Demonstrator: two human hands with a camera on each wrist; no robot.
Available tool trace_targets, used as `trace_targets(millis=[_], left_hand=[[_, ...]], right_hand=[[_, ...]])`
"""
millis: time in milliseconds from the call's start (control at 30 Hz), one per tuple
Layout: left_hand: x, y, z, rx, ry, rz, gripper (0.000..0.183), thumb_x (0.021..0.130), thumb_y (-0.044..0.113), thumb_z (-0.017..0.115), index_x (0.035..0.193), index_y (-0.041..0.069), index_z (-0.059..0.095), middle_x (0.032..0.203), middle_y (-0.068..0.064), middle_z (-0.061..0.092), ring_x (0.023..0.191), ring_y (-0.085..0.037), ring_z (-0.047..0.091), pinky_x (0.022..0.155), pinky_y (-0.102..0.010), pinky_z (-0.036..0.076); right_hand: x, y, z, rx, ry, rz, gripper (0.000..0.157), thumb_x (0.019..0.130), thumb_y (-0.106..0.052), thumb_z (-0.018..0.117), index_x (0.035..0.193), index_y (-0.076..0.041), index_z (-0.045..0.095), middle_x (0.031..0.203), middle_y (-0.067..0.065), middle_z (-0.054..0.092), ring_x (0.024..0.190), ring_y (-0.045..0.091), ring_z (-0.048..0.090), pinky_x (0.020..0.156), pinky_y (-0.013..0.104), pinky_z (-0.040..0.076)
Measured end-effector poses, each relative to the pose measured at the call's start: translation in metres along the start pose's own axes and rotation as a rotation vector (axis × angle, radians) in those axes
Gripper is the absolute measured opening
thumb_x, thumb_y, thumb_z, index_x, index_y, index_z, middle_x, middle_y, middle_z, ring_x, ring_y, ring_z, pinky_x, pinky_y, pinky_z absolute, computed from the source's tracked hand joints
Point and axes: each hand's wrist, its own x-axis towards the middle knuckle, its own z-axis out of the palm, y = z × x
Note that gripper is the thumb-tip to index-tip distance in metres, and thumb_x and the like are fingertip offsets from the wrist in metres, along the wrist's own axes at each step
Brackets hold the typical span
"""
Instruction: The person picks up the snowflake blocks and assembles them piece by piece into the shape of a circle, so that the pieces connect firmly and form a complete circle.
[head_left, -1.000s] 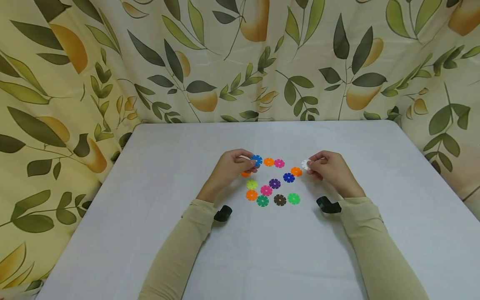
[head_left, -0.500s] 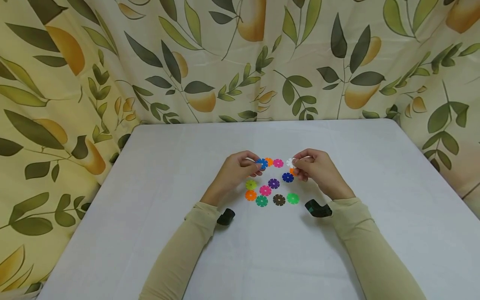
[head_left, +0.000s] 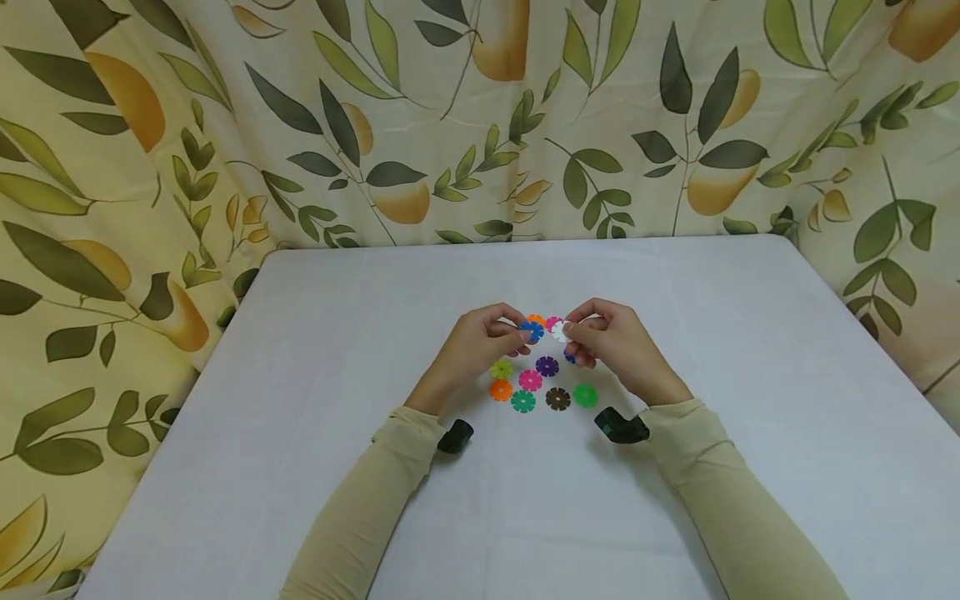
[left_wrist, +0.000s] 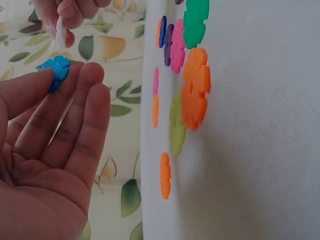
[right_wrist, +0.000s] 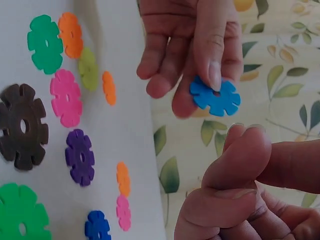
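Note:
Between thumb and fingers, my left hand (head_left: pixel 487 342) pinches a light blue notched disc (right_wrist: pixel 216 96), a flower-shaped plastic piece with a small centre hole. My right hand (head_left: pixel 611 342) pinches a white notched disc (head_left: pixel 559 331), which shows edge-on in the left wrist view and is hidden behind the fingers in the right wrist view. Both pieces are held up above the table, close together and facing each other. Below the hands lie a purple disc (head_left: pixel 547 367), a pink disc (head_left: pixel 530 380) and a dark blue disc (right_wrist: pixel 97 226), the last mostly covered by my right hand in the head view.
More discs lie flat on the white-covered table (head_left: pixel 300 350): brown (head_left: pixel 558 399), bright green (head_left: pixel 585 395), teal green (head_left: pixel 523 401), orange (head_left: pixel 501 390) and yellow-green (head_left: pixel 502 368). A patterned curtain (head_left: pixel 480 125) hangs behind. Black wrist cameras (head_left: pixel 622 426) jut inward from both cuffs.
My right hand has moved left with the white disc, and my left hand slightly right with the blue one. The two discs have come from far apart to almost together.

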Motion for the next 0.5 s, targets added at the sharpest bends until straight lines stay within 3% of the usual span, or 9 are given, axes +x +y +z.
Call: trace_targets(millis=[500], left_hand=[[0.001, -0.001, 0.006, 0.020, -0.026, 0.036, 0.007, 0.105, 0.013, 0.072, 0.110, 0.010, 0.069, 0.105, -0.011, 0.080, 0.093, -0.015, 0.077, 0.097, -0.036, 0.058]], right_hand=[[-0.001, 0.002, 0.011, 0.039, -0.008, -0.019, 0.026, 0.109, -0.015, 0.062, 0.122, 0.006, 0.057, 0.087, 0.013, 0.074, 0.069, 0.019, 0.065, 0.069, 0.028, 0.058]])
